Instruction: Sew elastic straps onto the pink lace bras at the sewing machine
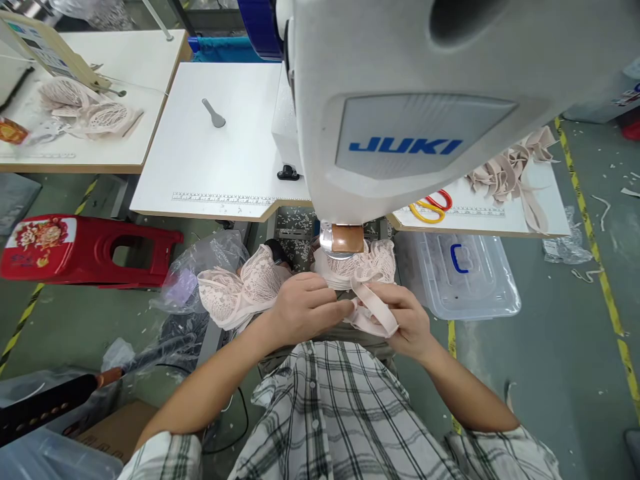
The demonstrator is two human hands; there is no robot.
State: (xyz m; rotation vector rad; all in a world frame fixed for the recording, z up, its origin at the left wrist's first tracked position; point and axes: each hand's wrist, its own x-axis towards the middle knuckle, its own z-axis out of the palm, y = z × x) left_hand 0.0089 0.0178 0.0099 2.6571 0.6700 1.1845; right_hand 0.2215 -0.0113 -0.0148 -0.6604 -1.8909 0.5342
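Note:
Below the sewing machine head, my right hand (407, 319) is closed around a pale pink bra strap (377, 308), which bends in a loop over its fingers. My left hand (311, 308) is closed too, its fingertips pinching at the left edge of the same strap; its grip is partly hidden. A pale pink lace bra cup (263, 283) hangs left of my left hand. More lace bra cups (383, 259) lie just beyond my hands, beneath the round metal and brown part (345, 239) of the white sewing machine (400, 140).
Red and yellow scissors (430, 207) and a pile of pink straps (515, 170) lie on the right table. A clear plastic box (467, 280) stands below it. To the left are a white table (220, 153), a red stool (95, 250) and plastic bags (205, 263).

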